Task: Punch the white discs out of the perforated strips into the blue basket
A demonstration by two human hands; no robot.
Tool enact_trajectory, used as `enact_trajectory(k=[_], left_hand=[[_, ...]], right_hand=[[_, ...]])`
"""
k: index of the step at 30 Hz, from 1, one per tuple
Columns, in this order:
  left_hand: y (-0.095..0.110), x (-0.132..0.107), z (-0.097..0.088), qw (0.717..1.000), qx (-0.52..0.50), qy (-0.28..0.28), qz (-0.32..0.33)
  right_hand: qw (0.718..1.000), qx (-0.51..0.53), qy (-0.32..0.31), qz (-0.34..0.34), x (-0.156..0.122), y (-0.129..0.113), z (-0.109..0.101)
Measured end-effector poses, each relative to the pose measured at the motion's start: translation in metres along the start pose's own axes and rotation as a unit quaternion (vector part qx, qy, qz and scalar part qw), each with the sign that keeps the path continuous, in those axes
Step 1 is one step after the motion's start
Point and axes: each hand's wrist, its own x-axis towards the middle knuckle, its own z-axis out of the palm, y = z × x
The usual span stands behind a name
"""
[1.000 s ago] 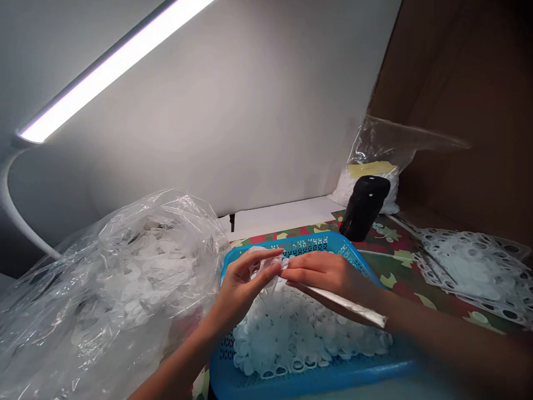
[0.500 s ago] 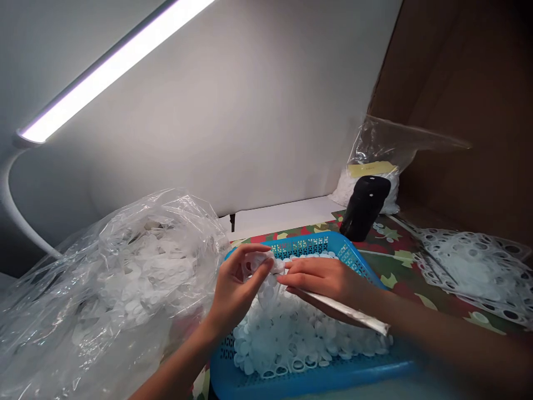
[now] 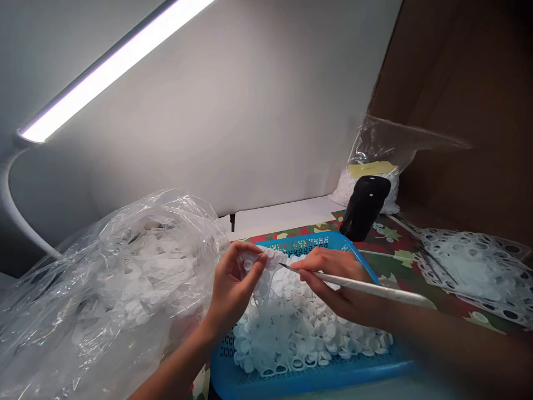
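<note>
My left hand (image 3: 235, 283) pinches the top of a translucent sheet with round cut-outs (image 3: 263, 286), which hangs down over the basket. In my right hand (image 3: 337, 280) is a slim white-handled tool (image 3: 375, 288) with a thin dark tip. That tip points left and meets or nearly touches the sheet's edge beside my left thumb. Below both hands, a blue plastic basket (image 3: 316, 380) holds a heap of small white discs (image 3: 328, 328). Part of a holed sheet lies over the discs at the front. My right forearm hides the basket's right side.
On the left spreads a large clear plastic bag (image 3: 166, 278) of white pieces. A black object (image 3: 365, 208) stands behind the basket, before a clear bag with a yellow label (image 3: 372, 168). Holed sheets (image 3: 478, 272) are piled at right. A lit lamp (image 3: 116, 69) hangs above.
My right hand has drawn back slightly to the right and turned the tool so its dark tip now shows at the sheet. My left hand keeps its pinch, having shifted slightly.
</note>
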Motion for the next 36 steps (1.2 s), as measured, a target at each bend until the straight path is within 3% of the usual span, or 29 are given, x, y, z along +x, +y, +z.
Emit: enact_trajectory(k=[14, 36], left_hand=[[0.0011, -0.0007, 0.0024, 0.999, -0.005, -0.031, 0.019], [0.0020, -0.0012, 0.0024, 0.999, 0.023, -0.021, 0.006]], right_hand=[[0.999, -0.004, -0.029, 0.015, -0.0016, 0.0062, 0.0055], [0.999, 0.019, 0.024, -0.026, -0.0008, 0.0000, 0.0022]])
